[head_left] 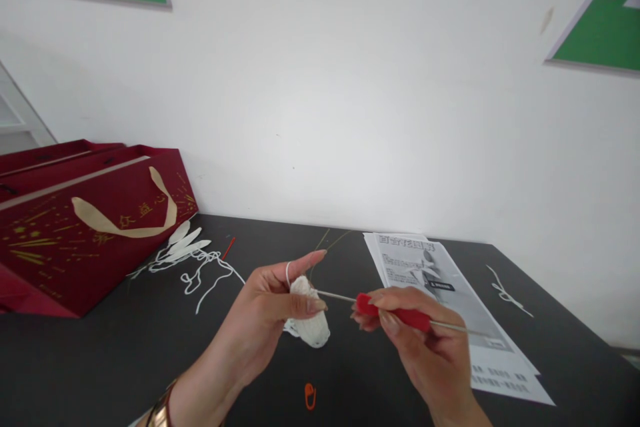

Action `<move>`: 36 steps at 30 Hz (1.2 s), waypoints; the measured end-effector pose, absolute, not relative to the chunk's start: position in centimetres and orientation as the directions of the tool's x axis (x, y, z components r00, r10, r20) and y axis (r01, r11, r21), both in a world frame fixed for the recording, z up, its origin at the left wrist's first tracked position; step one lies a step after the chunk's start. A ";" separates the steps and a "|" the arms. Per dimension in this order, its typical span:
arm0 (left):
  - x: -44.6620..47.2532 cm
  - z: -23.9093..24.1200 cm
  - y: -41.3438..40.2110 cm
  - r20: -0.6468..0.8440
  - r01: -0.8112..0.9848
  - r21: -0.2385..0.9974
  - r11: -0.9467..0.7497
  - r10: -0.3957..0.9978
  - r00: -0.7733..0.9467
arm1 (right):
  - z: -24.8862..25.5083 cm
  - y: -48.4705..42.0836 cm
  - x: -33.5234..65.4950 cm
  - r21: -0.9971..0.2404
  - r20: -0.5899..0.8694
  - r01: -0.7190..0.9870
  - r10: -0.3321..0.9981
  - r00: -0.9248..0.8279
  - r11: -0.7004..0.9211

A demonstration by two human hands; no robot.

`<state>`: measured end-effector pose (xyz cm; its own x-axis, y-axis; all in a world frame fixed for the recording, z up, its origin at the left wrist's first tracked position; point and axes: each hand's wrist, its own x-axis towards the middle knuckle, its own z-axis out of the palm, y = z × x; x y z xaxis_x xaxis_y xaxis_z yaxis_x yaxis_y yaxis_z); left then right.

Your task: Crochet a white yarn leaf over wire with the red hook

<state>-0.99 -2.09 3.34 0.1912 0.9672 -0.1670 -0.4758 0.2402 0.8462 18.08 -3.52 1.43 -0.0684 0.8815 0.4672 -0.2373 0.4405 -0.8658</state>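
Note:
Pinched between the thumb and fingers of my left hand (270, 300) is a small white crochet piece (315, 328). White yarn loops round that hand's index finger and trails off to the left. My right hand (425, 340) grips a crochet hook (407, 317) by its red handle. The hook's thin metal shaft points left, and its tip meets the top of the crochet piece; whether it is through a stitch I cannot tell. Thin greenish wires (323, 240) stick up behind the piece. An orange stitch marker (311, 396) lies on the black table below my hands.
Dark red paper bags (45, 260) with a cream ribbon handle stand at the left. White crocheted petals (187, 243) and loose yarn lie beside them, near a red stick-like tool (229, 248). Printed sheets (450, 273) lie at the right, with a white yarn scrap (507, 293) beyond.

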 end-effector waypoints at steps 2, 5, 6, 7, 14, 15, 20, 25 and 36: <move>-0.9 3.4 -2.0 -0.173 -0.473 0.846 0.246 0.966 0.192 | 1.6 -3.6 18.1 -0.860 0.485 -0.215 0.872 -0.068 0.462; -0.9 3.6 -2.0 -0.179 -0.476 0.846 0.242 0.968 0.175 | 1.9 -3.7 18.2 -0.859 0.495 -0.197 0.866 -0.076 0.473; -1.0 3.7 -2.0 -0.180 -0.476 0.845 0.243 0.968 0.174 | 2.0 -3.7 18.2 -0.856 0.501 -0.191 0.862 -0.073 0.481; -1.0 3.8 -2.0 -0.180 -0.476 0.845 0.243 0.968 0.174 | 2.0 -3.8 18.2 -0.851 0.509 -0.187 0.858 -0.070 0.490; -1.3 3.9 -2.1 -0.167 -0.465 0.852 0.242 0.966 0.197 | 2.3 -4.0 18.3 -0.834 0.542 -0.173 0.838 -0.071 0.525; -1.3 3.8 -2.1 -0.167 -0.458 0.855 0.243 0.965 0.200 | 2.3 -4.0 18.4 -0.836 0.536 -0.178 0.841 -0.071 0.518; -1.3 3.5 -2.5 -0.101 -0.401 0.904 0.146 0.986 0.132 | 2.0 -3.9 18.5 -0.860 0.470 -0.255 0.881 -0.061 0.441; -1.2 3.2 -2.7 -0.064 -0.363 0.926 0.107 0.990 0.127 | 1.9 -3.7 18.8 -0.869 0.429 -0.307 0.900 -0.076 0.388; -1.6 3.4 -2.0 -0.190 -0.439 0.839 0.323 0.928 0.319 | 2.2 -3.5 19.4 -0.876 0.431 -0.299 0.893 -0.131 0.379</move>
